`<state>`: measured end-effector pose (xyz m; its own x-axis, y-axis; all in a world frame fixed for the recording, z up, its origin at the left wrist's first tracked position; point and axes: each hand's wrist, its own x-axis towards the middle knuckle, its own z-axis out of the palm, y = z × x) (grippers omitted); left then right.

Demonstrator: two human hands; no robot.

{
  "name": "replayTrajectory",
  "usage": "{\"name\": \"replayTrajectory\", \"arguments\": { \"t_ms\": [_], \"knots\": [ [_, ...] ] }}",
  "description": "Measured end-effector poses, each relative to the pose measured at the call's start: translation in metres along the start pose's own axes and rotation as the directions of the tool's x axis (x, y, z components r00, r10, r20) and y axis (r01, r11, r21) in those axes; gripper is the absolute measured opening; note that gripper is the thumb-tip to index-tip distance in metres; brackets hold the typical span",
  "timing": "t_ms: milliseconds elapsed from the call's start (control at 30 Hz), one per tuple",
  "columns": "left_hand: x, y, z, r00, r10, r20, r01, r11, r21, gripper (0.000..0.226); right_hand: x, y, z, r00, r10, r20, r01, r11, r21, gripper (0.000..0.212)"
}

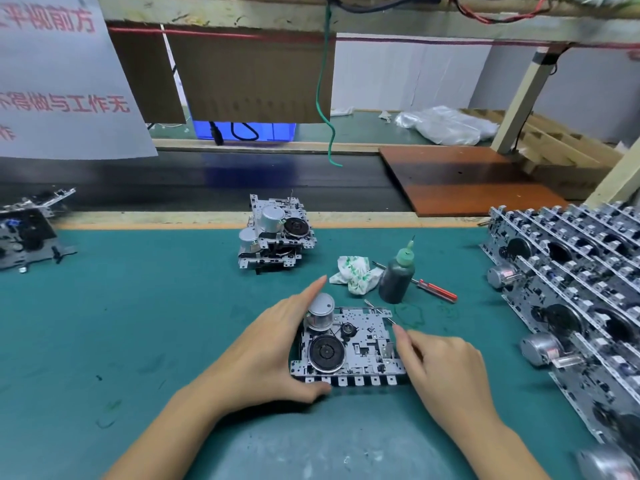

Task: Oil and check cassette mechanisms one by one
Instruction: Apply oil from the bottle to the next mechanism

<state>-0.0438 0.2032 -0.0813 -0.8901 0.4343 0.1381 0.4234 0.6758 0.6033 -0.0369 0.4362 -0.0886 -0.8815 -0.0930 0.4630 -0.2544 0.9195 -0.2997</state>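
A metal cassette mechanism (360, 348) with a black flywheel and a silver motor lies flat on the green mat in front of me. My left hand (273, 344) grips its left side, thumb under the near edge and index finger stretched past the motor. My right hand (436, 365) holds its right edge with curled fingers. A dark oil bottle (397, 275) with a green needle cap stands just behind the mechanism. Two more mechanisms (275, 237) sit stacked further back.
Rows of mechanisms (571, 292) fill the right side. A crumpled cloth (355, 273) and a red-handled screwdriver (435, 291) lie near the bottle. Another mechanism (27, 233) sits at far left. A black conveyor belt (207, 181) runs behind the mat.
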Motion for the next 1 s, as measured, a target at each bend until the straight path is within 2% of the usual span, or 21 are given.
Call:
{"name": "replayTrajectory", "arguments": {
  "t_ms": [167, 233, 300, 333, 400, 467, 533, 600, 667, 733, 833, 900, 933, 967, 1000],
  "knots": [
    [-0.002, -0.005, -0.002, 0.999, -0.004, 0.032, 0.007, 0.996, -0.092, 0.118, -0.001, 0.003, 0.002, 0.999, 0.032, -0.006, -0.031, 0.995, 0.096, 0.048],
    [-0.002, -0.006, -0.002, 0.999, -0.003, 0.035, 0.007, 0.992, -0.126, 0.118, -0.001, 0.002, 0.0, 0.998, 0.067, -0.01, -0.064, 0.976, 0.207, 0.044],
    [-0.002, -0.007, -0.001, 0.999, -0.002, 0.04, 0.007, 0.991, -0.136, 0.118, 0.001, 0.0, -0.007, 0.999, 0.03, -0.018, -0.023, 0.95, 0.311, 0.034],
    [-0.002, -0.008, -0.001, 0.999, 0.0, 0.046, 0.006, 0.991, -0.137, 0.119, 0.003, -0.001, -0.011, 0.999, -0.036, 0.014, 0.03, 0.944, 0.33, 0.034],
    [-0.002, -0.01, -0.001, 0.998, 0.01, 0.06, -0.002, 0.991, -0.137, 0.122, 0.011, -0.003, -0.019, 0.951, -0.226, 0.212, 0.147, 0.931, 0.333, 0.063],
    [-0.002, -0.011, 0.0, 0.998, 0.016, 0.063, -0.007, 0.99, -0.141, 0.125, 0.021, -0.006, -0.022, 0.826, -0.351, 0.44, 0.245, 0.928, 0.28, 0.098],
    [-0.002, -0.011, 0.001, 0.998, 0.012, 0.06, -0.003, 0.989, -0.149, 0.126, 0.03, -0.008, -0.02, 0.748, -0.386, 0.54, 0.344, 0.921, 0.182, 0.12],
    [-0.003, -0.013, 0.002, 0.998, 0.008, 0.059, 0.001, 0.988, -0.153, 0.127, 0.039, -0.01, -0.017, 0.725, -0.37, 0.581, 0.387, 0.917, 0.102, 0.13],
    [-0.002, -0.013, 0.002, 0.998, -0.002, 0.064, 0.012, 0.987, -0.16, 0.127, 0.047, -0.014, -0.016, 0.709, -0.332, 0.622, 0.399, 0.916, 0.035, 0.128],
    [-0.001, -0.015, 0.004, 0.998, -0.013, 0.065, 0.023, 0.987, -0.16, 0.128, 0.052, -0.02, -0.015, 0.693, -0.322, 0.644, 0.438, 0.899, -0.022, 0.113],
    [-0.003, -0.016, 0.008, 0.999, -0.024, 0.046, 0.032, 0.983, -0.179, 0.13, 0.057, -0.021, -0.015, 0.71, -0.396, 0.582, 0.555, 0.823, -0.117, 0.092],
    [-0.002, -0.013, 0.007, 0.997, -0.078, 0.029, 0.083, 0.954, -0.289, 0.129, 0.056, -0.014, -0.018, 0.738, -0.39, 0.551, 0.513, 0.854, -0.082, 0.09],
    [0.001, -0.011, 0.007, 0.992, -0.126, 0.017, 0.122, 0.912, -0.391, 0.127, 0.056, -0.011, -0.02, 0.758, -0.353, 0.548, 0.421, 0.907, 0.002, 0.091],
    [0.007, -0.011, 0.006, 0.982, -0.186, 0.013, 0.164, 0.834, -0.527, 0.123, 0.054, -0.008, -0.024, 0.762, -0.293, 0.577, 0.257, 0.955, 0.146, 0.092],
    [0.012, -0.01, 0.003, 0.97, -0.239, 0.04, 0.202, 0.708, -0.677, 0.118, 0.053, -0.008, -0.026, 0.752, -0.248, 0.61, 0.036, 0.94, 0.338, 0.087]
  ]
}}
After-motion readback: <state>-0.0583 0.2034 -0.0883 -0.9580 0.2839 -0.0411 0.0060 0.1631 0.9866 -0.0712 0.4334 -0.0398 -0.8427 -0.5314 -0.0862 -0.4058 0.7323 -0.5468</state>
